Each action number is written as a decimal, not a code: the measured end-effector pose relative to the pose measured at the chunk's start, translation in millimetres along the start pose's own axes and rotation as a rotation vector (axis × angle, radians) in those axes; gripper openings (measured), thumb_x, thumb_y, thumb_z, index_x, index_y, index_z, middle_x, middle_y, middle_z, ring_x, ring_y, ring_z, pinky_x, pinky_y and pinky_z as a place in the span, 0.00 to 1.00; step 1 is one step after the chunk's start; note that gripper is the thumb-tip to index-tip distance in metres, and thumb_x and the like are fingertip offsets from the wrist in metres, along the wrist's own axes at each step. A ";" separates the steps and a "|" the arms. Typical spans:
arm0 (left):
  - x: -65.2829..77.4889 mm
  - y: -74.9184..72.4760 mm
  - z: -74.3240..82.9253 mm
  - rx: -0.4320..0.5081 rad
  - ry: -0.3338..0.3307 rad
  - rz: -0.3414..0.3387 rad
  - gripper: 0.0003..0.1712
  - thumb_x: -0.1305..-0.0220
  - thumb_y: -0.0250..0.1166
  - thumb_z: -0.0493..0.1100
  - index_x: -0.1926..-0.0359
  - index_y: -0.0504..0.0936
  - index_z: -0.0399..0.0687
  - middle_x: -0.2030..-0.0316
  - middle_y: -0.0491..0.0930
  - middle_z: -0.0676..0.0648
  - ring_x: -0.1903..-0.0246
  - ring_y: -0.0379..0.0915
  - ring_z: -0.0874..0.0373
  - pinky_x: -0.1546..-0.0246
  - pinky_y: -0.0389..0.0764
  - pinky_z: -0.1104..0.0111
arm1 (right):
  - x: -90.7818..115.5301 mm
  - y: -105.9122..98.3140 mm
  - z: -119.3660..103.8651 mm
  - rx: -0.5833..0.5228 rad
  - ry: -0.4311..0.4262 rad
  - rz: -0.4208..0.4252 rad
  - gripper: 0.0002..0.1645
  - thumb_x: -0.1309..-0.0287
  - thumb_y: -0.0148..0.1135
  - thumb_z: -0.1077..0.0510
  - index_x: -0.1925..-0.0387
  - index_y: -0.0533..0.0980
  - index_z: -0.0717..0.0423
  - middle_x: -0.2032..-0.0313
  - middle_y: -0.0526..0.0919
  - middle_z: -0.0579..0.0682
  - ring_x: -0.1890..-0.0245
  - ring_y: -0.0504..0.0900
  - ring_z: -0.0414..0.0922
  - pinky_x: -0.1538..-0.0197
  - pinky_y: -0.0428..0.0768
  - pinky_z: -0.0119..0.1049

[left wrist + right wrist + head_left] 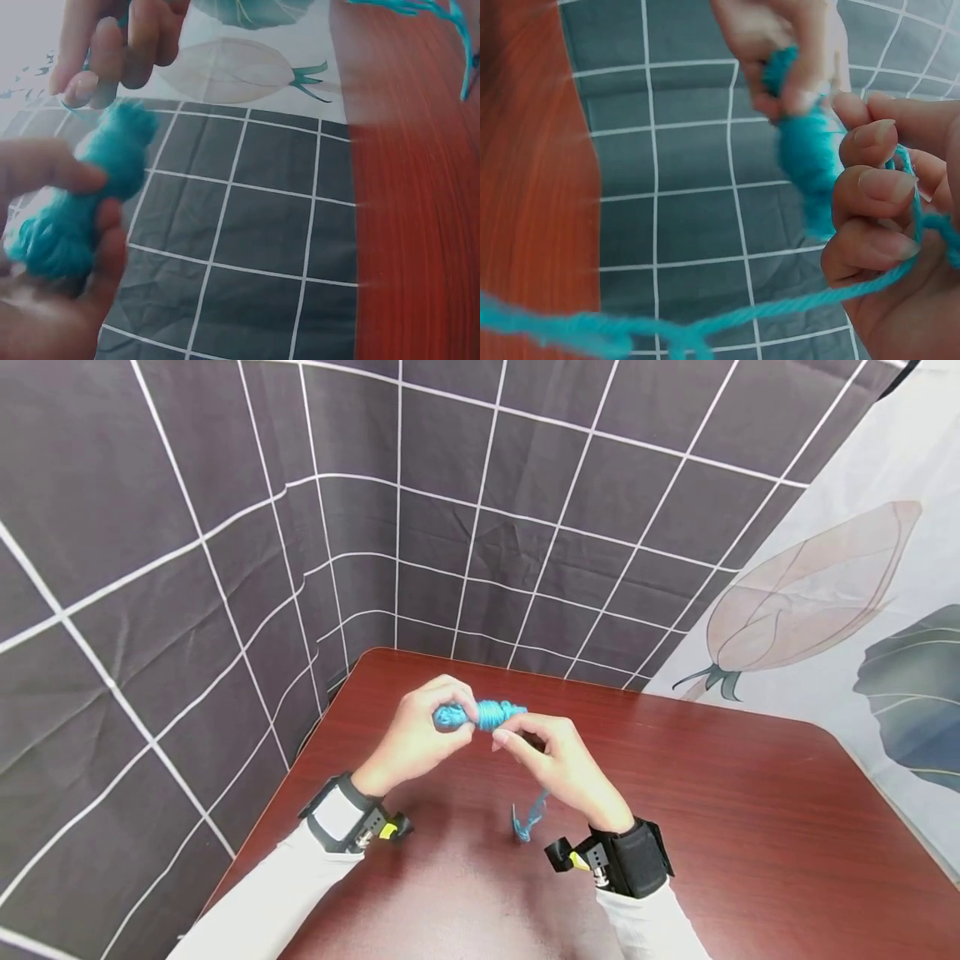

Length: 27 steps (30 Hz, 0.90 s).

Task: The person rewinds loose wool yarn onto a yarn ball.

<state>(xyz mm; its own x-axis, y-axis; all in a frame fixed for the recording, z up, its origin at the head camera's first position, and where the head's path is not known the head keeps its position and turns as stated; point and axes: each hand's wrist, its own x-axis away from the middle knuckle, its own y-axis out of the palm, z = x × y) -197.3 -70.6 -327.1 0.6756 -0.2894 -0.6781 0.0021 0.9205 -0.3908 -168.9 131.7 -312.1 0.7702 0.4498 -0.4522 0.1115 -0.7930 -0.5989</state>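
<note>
My left hand (pixel 420 727) grips a blue skein of yarn (pixel 492 715) above the table, thumb and fingers wrapped round its narrower middle. Yarn is wound thickly about the skein, and its looped end (pixel 49 244) bulges out beside the left palm. Close to the skein's other end, my right hand (pixel 558 760) pinches a strand between thumb and fingertips. In the right wrist view that yarn strand (pixel 802 304) passes under the curled fingers and runs off to the left. A loose yarn tail (pixel 534 817) dangles below the right hand, tangled at its lower end.
A reddish-brown wooden table (pixel 712 793) lies beneath both hands. Dark cloth with a white grid (pixel 435 535) hangs behind and to the left of it. On the right is a white cloth (pixel 795 535) printed with a flower bud and leaves.
</note>
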 end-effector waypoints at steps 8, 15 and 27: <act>1.2 -10.3 25.2 0.122 0.069 -0.298 0.08 0.56 0.64 0.27 0.75 0.78 0.43 0.68 0.78 0.46 0.64 0.71 0.59 0.63 0.77 0.62 | -4.8 -15.7 -19.5 0.017 0.000 -0.013 0.04 0.44 0.60 0.62 0.71 0.80 0.56 0.81 0.76 0.52 0.83 0.67 0.40 0.79 0.68 0.31; -1.6 -20.1 30.5 0.254 0.127 -0.422 0.09 0.56 0.62 0.25 0.77 0.77 0.41 0.68 0.77 0.45 0.63 0.71 0.57 0.61 0.75 0.64 | -5.3 -13.6 -13.1 -0.095 0.003 -0.049 0.02 0.46 0.62 0.61 0.70 0.81 0.55 0.79 0.79 0.51 0.83 0.70 0.40 0.79 0.70 0.29; -1.0 -12.2 15.1 0.440 0.054 -0.083 0.09 0.54 0.67 0.25 0.73 0.77 0.38 0.64 0.76 0.42 0.60 0.71 0.51 0.61 0.80 0.70 | 1.5 -0.1 -19.1 -0.174 -0.035 0.018 0.07 0.42 0.52 0.73 0.72 0.75 0.68 0.85 0.68 0.60 0.86 0.64 0.41 0.82 0.66 0.31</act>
<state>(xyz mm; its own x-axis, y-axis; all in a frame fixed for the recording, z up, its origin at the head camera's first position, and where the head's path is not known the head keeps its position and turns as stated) -186.9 -77.5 -312.2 0.6203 -0.3692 -0.6920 0.3760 0.9143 -0.1507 -155.8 124.6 -300.2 0.7513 0.4466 -0.4860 0.2075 -0.8588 -0.4684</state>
